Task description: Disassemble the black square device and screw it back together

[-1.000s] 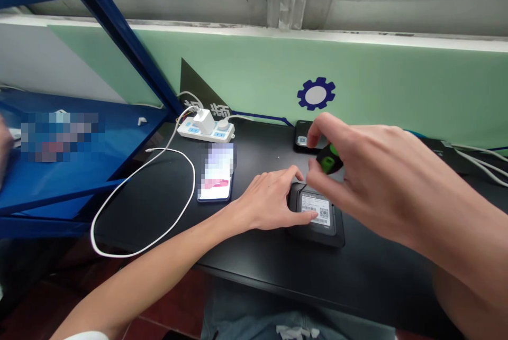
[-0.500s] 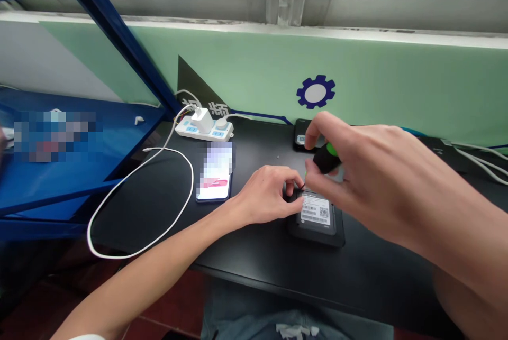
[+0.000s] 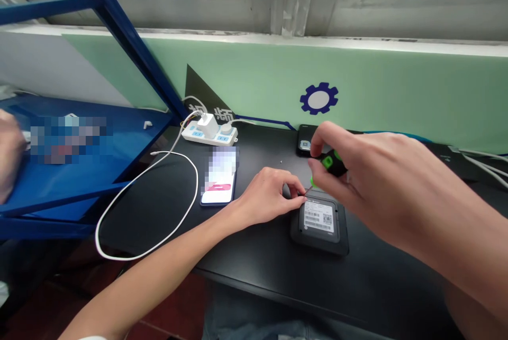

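Observation:
A small black device (image 3: pixel 319 223) with a white barcode label lies on the black table (image 3: pixel 254 255). My left hand (image 3: pixel 266 196) rests at the device's upper left corner, with thumb and forefinger pinched on a thin red wire (image 3: pixel 307 190). Just above the device, my right hand (image 3: pixel 365 176) is closed round a small black and green tool (image 3: pixel 330 163). The tool's tip points down toward the pinched wire.
A phone (image 3: pixel 219 177) with a lit screen lies left of my hands. A white power strip (image 3: pixel 210 132) with a charger and a looping white cable (image 3: pixel 151 208) sits behind it. Another black device (image 3: pixel 305 141) lies by the green wall. Blue shelving (image 3: pixel 79 171) stands left, with another person's hand (image 3: pixel 10 152).
My left hand lifted off the device's label and pinched a thin red wire at its top corner. My right hand kept the tool just above it. The view shifted slightly.

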`<action>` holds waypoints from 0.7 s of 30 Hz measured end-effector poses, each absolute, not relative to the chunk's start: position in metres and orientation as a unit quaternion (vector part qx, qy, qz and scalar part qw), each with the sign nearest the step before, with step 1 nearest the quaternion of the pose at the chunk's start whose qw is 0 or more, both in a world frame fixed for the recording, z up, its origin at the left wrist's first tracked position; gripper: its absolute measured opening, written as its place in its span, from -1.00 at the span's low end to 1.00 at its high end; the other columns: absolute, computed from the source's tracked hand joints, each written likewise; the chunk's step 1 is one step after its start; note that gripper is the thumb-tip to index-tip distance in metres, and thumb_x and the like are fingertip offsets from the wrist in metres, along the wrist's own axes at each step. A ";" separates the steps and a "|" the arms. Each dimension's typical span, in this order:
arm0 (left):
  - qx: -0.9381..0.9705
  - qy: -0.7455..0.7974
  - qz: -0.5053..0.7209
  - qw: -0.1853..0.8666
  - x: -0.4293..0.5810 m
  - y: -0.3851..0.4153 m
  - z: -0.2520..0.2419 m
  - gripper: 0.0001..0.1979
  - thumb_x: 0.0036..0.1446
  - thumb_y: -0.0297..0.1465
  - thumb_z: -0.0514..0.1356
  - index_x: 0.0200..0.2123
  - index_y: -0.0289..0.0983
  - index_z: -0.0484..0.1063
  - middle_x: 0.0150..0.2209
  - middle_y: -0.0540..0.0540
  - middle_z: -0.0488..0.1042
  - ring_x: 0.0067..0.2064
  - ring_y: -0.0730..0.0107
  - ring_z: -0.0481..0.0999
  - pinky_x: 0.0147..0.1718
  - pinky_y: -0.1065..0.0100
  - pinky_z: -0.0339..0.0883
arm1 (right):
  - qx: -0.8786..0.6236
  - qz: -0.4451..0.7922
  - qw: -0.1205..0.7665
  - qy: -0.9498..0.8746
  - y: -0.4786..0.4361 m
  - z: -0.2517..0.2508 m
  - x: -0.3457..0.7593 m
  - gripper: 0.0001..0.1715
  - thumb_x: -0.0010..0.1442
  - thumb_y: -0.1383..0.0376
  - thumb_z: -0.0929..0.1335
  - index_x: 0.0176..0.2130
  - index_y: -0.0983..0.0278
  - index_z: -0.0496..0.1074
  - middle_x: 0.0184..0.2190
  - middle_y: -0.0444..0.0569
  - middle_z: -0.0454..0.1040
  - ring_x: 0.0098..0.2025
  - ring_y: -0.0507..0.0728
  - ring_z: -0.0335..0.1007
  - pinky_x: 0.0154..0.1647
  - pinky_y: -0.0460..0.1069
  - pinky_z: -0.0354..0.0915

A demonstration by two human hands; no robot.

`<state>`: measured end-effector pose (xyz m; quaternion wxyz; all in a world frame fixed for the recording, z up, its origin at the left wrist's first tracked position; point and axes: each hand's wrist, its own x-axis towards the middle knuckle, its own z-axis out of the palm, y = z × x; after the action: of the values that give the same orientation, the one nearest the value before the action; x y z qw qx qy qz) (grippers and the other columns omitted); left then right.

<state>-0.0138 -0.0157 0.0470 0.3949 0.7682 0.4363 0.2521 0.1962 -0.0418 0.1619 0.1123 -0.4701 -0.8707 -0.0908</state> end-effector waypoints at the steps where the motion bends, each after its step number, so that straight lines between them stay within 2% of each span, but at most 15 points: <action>1: 0.769 0.436 0.249 0.396 -0.014 -0.016 0.048 -0.92 0.23 -0.38 0.46 -0.34 -0.21 0.70 -0.33 0.03 0.71 -0.27 0.30 0.66 -0.22 0.30 0.36 | -0.471 -0.093 0.113 -0.870 -0.042 0.162 0.196 -0.79 0.54 0.09 0.31 -0.07 0.16 0.41 -0.53 -0.17 0.36 -0.55 0.12 0.13 -0.40 0.05 0.03; 6: 0.763 0.448 0.236 0.403 -0.012 -0.017 0.047 -0.81 0.18 -0.30 0.54 -0.35 -0.21 0.63 -0.42 0.08 0.63 -0.36 0.37 0.59 -0.27 0.31 0.31 | -0.470 -0.099 0.111 -0.870 -0.042 0.163 0.198 -0.73 0.58 0.03 0.31 -0.05 0.15 0.42 -0.58 -0.20 0.29 -0.56 0.13 0.11 -0.45 0.06 -0.02; 9: 0.762 0.440 0.241 0.409 -0.011 -0.018 0.045 -0.83 0.18 -0.32 0.52 -0.32 -0.22 0.62 -0.45 0.12 0.56 -0.39 0.41 0.54 -0.28 0.34 0.27 | -0.471 -0.090 0.108 -0.871 -0.042 0.164 0.198 -0.77 0.52 0.08 0.34 0.01 0.16 0.42 -0.51 -0.18 0.39 -0.53 0.12 0.13 -0.42 0.07 0.04; 12: 0.761 0.444 0.249 0.403 -0.010 -0.018 0.042 -0.79 0.17 -0.31 0.55 -0.34 -0.22 0.60 -0.46 0.12 0.55 -0.40 0.43 0.50 -0.31 0.35 0.23 | -0.480 -0.096 0.108 -0.865 -0.042 0.165 0.198 -0.75 0.57 0.05 0.32 -0.03 0.16 0.43 -0.56 -0.19 0.34 -0.55 0.13 0.12 -0.43 0.08 0.00; 15: 0.759 0.443 0.256 0.403 -0.011 -0.017 0.040 -0.78 0.16 -0.31 0.56 -0.37 -0.23 0.60 -0.45 0.11 0.54 -0.39 0.43 0.48 -0.33 0.35 0.20 | -0.464 -0.066 0.093 -0.878 -0.044 0.166 0.198 -0.79 0.58 0.15 0.30 0.08 0.17 0.42 -0.51 -0.20 0.39 -0.52 0.14 0.20 -0.41 0.08 0.05; 17: 0.762 0.432 0.263 0.405 -0.011 -0.016 0.038 -0.84 0.15 -0.34 0.54 -0.32 -0.22 0.64 -0.42 0.10 0.57 -0.36 0.41 0.50 -0.32 0.35 0.23 | -0.466 -0.067 0.098 -0.877 -0.046 0.166 0.199 -0.72 0.52 0.17 0.33 0.14 0.19 0.41 -0.49 -0.20 0.42 -0.50 0.15 0.25 -0.39 0.08 0.08; 21: 0.766 0.424 0.267 0.403 -0.012 -0.014 0.037 -0.82 0.17 -0.29 0.57 -0.28 -0.22 0.68 -0.38 0.07 0.61 -0.34 0.39 0.55 -0.28 0.34 0.29 | -0.474 -0.111 0.107 -0.867 -0.046 0.165 0.202 -0.73 0.58 0.04 0.30 -0.03 0.16 0.43 -0.55 -0.19 0.37 -0.54 0.18 0.19 -0.44 0.09 -0.02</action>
<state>-0.0116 -0.0145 0.0370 0.4027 0.7660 0.4242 0.2667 0.2025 -0.0464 0.1654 0.1073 -0.4739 -0.8669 -0.1115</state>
